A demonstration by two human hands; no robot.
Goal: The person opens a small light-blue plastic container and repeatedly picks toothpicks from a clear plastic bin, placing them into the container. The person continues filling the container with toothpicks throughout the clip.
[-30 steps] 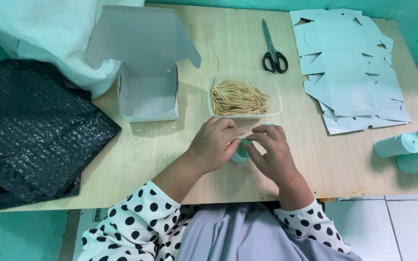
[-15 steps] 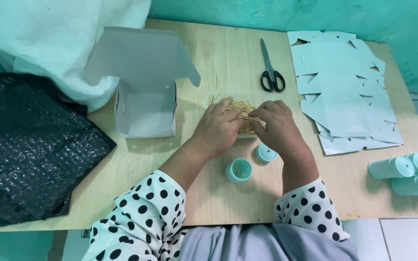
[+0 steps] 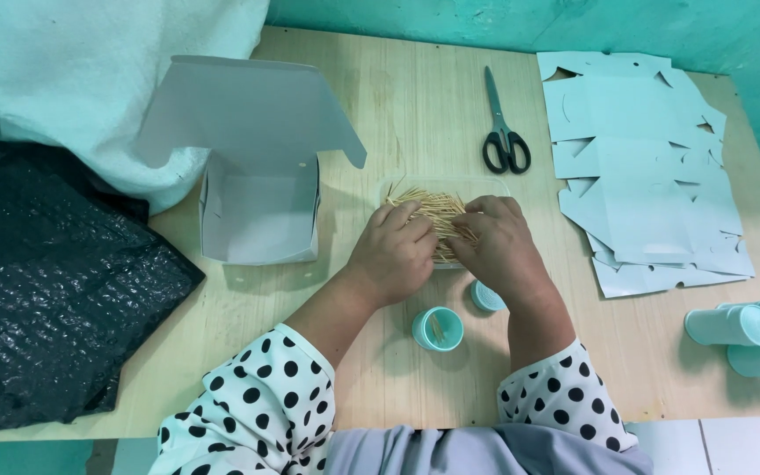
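Both hands, left hand (image 3: 395, 255) and right hand (image 3: 496, 246), pinch together on a bundle of toothpicks (image 3: 428, 211) in the clear tray (image 3: 485, 186) at frame centre. Just below, the open teal tube (image 3: 437, 329) holds only a few sticks, its cap (image 3: 486, 297) lying beside it; filled tubes (image 3: 732, 325) lie lower right, so filling looks barely begun

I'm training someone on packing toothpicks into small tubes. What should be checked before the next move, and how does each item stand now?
1. Both hands, left hand and right hand, on the toothpicks: ok.
2. Open tube upright, mouth up: ok.
3. Tube empty: not ok, a few sticks inside.
4. Cap near tube: ok.
5. Firm grip on a bundle: cannot tell.
6. Scissors away from hands: ok.
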